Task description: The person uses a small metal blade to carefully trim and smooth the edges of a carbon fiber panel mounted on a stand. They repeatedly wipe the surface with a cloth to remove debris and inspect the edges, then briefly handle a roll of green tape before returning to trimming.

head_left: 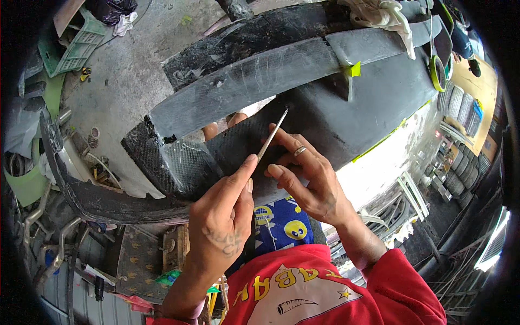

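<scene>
At the upper left of the frame, a green plastic crate (73,46) is tilted on its side. Left of centre, the left hand (225,208) grips a thin pale stick (269,142) between thumb and fingers. The stick lies at the frame's centre, slanting up and right, its tip at a small dark spot on the large grey-black panel (319,116). Just right of it, the right hand (311,181) grasps nothing, fingers loosely bent, a ring (299,150) on one; whether its fingertip touches the stick cannot be told. Farther right come yellow-green tape (355,69), a white cloth (382,13) along the top, and stacked tyres (460,105).
</scene>
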The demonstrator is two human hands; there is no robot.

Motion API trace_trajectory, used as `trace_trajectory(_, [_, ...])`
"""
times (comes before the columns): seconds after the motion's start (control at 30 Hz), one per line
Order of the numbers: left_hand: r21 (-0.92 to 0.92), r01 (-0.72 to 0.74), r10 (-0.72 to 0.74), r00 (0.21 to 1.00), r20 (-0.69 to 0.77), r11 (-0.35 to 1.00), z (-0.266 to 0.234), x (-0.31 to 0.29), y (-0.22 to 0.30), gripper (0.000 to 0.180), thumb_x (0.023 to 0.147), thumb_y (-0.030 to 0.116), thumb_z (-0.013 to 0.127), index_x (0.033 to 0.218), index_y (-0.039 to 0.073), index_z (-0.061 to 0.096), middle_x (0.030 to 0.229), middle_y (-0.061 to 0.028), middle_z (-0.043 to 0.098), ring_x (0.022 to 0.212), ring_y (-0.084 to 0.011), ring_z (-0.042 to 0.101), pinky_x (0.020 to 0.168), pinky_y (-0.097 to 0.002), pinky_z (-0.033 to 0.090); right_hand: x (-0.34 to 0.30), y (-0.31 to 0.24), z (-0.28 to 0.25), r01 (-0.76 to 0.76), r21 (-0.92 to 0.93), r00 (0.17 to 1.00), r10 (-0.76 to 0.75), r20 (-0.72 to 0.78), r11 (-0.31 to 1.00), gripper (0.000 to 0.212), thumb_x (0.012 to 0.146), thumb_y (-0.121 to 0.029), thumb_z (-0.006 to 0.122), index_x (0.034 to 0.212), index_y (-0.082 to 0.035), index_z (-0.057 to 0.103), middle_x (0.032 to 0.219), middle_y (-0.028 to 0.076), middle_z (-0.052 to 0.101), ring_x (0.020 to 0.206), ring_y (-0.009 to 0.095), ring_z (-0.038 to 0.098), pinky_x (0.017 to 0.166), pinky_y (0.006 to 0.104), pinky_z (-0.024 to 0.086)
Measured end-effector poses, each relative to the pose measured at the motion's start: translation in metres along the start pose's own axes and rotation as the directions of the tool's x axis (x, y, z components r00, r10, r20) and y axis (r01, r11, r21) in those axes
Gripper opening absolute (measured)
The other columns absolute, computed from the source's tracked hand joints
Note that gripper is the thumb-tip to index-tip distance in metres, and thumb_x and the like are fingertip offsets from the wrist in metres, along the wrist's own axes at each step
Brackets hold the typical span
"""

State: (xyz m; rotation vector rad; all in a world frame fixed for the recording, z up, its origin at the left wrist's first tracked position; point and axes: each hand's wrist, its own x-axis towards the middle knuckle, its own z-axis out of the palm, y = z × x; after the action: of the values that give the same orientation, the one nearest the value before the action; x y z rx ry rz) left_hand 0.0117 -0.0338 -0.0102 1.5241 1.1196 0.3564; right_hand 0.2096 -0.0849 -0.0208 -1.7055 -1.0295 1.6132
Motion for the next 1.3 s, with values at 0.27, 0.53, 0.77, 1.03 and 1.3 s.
trace_trajectory(0.27, [0.181,0.05,-0.085,0.978,0.193,0.982,-0.03,0.024,0.035,0.039,0.098,-0.002,0.062,0.137,-0.001,0.063,0.086,-0.0211,0.066,0.072,-0.0342,0.069,0.064,-0.045,0.053,0.002,0.001,-0.003,0.059,-0.031,0.998,-0.058,0.026,0.998,0.065,0.1,-0.007,0.068,0.156,0.004,0.039,0.134,0.02,0.058,0.094,0.021,0.074,0.072,0.0302,0.06])
trace_trajectory(0.53, [0.258,0.12,-0.196,0.935,0.296,0.959,-0.054,0.062,0.054,0.031,0.097,-0.002,0.059,0.126,-0.005,0.069,0.081,-0.0216,0.068,0.062,-0.0248,0.063,0.062,-0.0382,0.049,0.003,0.001,-0.007,0.092,0.031,0.995,-0.093,0.045,0.995,0.069,0.1,-0.008,0.068,0.159,0.001,0.035,0.141,0.019,0.057,0.094,0.021,0.073,0.075,0.0309,0.061])
trace_trajectory(0.77, [0.194,0.323,-0.373,0.852,0.366,0.927,-0.053,0.063,0.06,0.039,0.096,0.0,0.059,0.134,-0.003,0.063,0.088,-0.0253,0.068,0.071,-0.0395,0.07,0.062,-0.0484,0.053,0.001,0.001,-0.009,0.073,0.062,0.995,-0.077,0.056,0.995,0.069,0.099,-0.007,0.069,0.16,0.0,0.036,0.139,0.019,0.057,0.098,0.021,0.072,0.084,0.0327,0.059])
trace_trajectory(1.03, [0.031,0.158,-0.16,0.961,0.227,0.987,-0.036,0.039,0.033,0.033,0.097,-0.001,0.061,0.129,-0.006,0.065,0.093,-0.0267,0.071,0.074,-0.039,0.072,0.061,-0.0448,0.054,0.002,0.004,-0.008,0.094,0.035,0.992,-0.096,0.083,0.995,0.069,0.1,-0.007,0.068,0.16,0.0,0.035,0.141,0.02,0.056,0.099,0.022,0.073,0.078,0.0319,0.061])
trace_trajectory(1.3, [0.006,-0.064,0.064,0.998,-0.012,0.998,-0.001,0.008,0.007,0.035,0.099,-0.002,0.06,0.134,-0.004,0.063,0.1,-0.0252,0.072,0.086,-0.0401,0.074,0.072,-0.0428,0.058,-0.001,0.004,-0.007,0.059,0.018,0.996,-0.06,0.067,0.998,0.068,0.098,-0.006,0.069,0.158,0.002,0.038,0.136,0.019,0.057,0.1,0.022,0.073,0.078,0.0313,0.061])
